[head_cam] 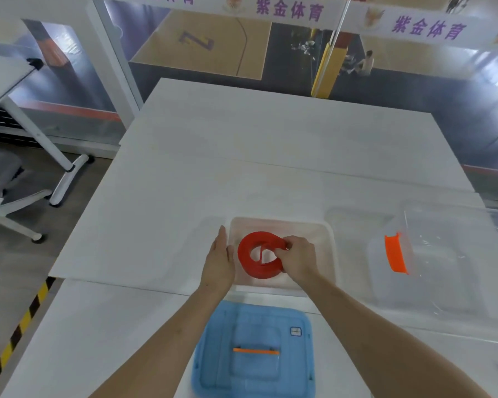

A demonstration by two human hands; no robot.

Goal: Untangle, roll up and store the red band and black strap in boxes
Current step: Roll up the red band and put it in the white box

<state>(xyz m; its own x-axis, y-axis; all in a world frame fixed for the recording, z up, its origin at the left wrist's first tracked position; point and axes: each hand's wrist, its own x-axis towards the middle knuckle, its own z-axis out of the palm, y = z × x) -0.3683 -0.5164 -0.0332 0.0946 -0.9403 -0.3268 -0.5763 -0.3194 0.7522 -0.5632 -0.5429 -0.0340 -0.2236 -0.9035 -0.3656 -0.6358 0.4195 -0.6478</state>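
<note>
Band (250, 264) coiled into a loose roll, inside white box (327, 254) mid-table (242, 168). Right hand (298, 259): fingers curled, pinching the roll's right side. Left hand (219, 259): fingers straight, together, flat against box's left wall, holding nothing. Blue lid (253, 351) just nearer than box. Clear box (443, 268) with orange latch (396, 254) to the right, apart

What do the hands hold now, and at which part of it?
The right hand pinches the coiled red band at its right side; the left hand holds nothing.
</note>
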